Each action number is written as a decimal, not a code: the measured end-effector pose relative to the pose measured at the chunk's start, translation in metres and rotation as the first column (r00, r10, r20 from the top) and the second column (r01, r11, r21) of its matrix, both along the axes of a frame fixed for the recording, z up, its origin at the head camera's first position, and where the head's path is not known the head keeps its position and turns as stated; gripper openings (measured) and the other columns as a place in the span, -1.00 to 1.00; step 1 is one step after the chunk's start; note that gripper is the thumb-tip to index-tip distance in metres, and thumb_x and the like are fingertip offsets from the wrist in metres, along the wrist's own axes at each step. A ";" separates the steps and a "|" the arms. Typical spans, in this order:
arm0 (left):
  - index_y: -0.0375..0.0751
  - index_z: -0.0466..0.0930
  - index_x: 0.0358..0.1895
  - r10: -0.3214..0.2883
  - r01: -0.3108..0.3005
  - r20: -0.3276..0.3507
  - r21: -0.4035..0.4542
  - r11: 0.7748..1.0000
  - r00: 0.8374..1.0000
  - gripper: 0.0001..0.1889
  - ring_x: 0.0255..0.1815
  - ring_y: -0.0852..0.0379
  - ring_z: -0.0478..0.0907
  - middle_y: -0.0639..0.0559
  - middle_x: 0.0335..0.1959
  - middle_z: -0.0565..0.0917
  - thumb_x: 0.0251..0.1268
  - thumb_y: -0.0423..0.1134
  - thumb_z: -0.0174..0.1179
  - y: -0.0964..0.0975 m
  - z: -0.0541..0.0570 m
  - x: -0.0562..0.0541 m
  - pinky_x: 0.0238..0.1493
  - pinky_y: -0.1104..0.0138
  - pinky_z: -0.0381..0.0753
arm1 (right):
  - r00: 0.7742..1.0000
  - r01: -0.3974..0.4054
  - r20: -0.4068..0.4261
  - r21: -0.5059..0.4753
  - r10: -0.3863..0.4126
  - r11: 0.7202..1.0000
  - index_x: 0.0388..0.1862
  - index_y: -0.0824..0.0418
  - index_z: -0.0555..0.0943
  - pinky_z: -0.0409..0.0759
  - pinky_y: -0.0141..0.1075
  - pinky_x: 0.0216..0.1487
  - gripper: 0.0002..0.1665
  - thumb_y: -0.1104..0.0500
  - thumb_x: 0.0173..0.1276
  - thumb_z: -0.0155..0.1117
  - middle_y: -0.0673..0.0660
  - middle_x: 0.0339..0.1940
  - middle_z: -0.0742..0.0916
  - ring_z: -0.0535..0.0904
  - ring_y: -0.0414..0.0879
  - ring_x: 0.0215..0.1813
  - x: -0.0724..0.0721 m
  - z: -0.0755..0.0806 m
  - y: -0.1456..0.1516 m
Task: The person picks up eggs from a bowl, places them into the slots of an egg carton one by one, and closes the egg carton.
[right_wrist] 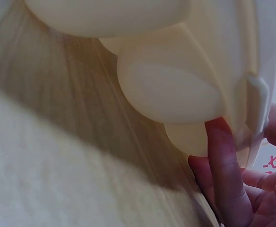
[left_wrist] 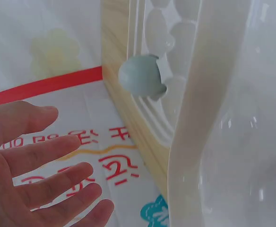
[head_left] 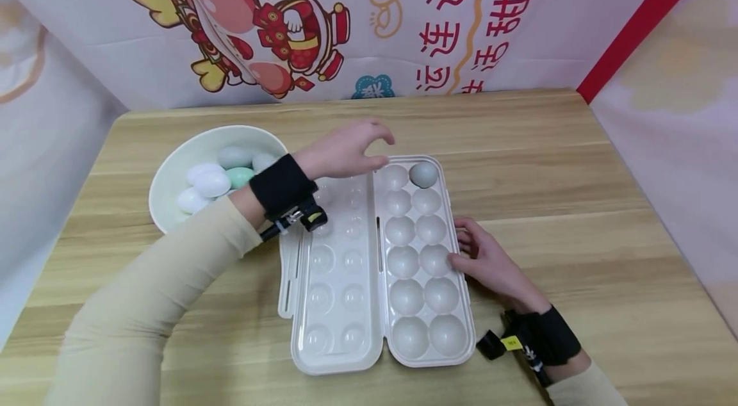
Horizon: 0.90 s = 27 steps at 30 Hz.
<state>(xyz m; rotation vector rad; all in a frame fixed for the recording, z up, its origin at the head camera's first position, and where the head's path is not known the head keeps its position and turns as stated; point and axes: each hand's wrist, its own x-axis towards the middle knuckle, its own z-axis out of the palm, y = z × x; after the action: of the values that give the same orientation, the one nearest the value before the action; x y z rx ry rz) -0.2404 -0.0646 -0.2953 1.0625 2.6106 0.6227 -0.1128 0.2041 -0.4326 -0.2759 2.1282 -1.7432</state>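
Hovering near far end of unfolded white plastic egg carton [head_left: 423,278], left hand [head_left: 348,151] has fingers spread, holding nothing. Right hand [head_left: 490,264] grips carton's right edge, thumb at rim, other fingers seemingly underneath, partly hidden. Single grey-green oval egg [head_left: 424,175] sits in carton's far right corner. Round white bowl [head_left: 164,185] of pale eggs [head_left: 211,183] stands left on wood-grain bench [head_left: 565,201].

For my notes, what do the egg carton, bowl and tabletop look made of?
Egg carton: probably thin plastic, smooth and slightly glossy, given its moulded shape and small highlights. Bowl: plastic or ceramic, unclear which; its pale surface looks smooth and even. Tabletop: wood or wood-effect laminate, fairly matte, judging by its streaky grain.
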 end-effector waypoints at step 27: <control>-0.41 0.51 -0.05 0.176 -0.173 -0.032 -0.423 0.890 0.984 -0.62 -0.16 -0.32 0.31 -0.36 -0.08 0.50 0.00 -0.47 0.31 -0.169 -0.008 0.033 -0.12 -0.04 0.35 | 0.999 -0.005 0.036 0.006 0.005 1.000 0.32 0.39 0.23 0.55 -0.30 -0.04 -0.38 0.38 0.32 0.18 0.38 0.08 0.59 0.52 0.11 0.08 -0.002 0.002 0.000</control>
<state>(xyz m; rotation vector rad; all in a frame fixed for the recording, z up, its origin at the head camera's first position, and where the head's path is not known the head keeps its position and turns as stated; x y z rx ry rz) -0.2074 -0.2338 -0.3037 0.6927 2.6768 0.0728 -0.1148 0.2041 -0.4309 -0.2460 2.1049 -1.7260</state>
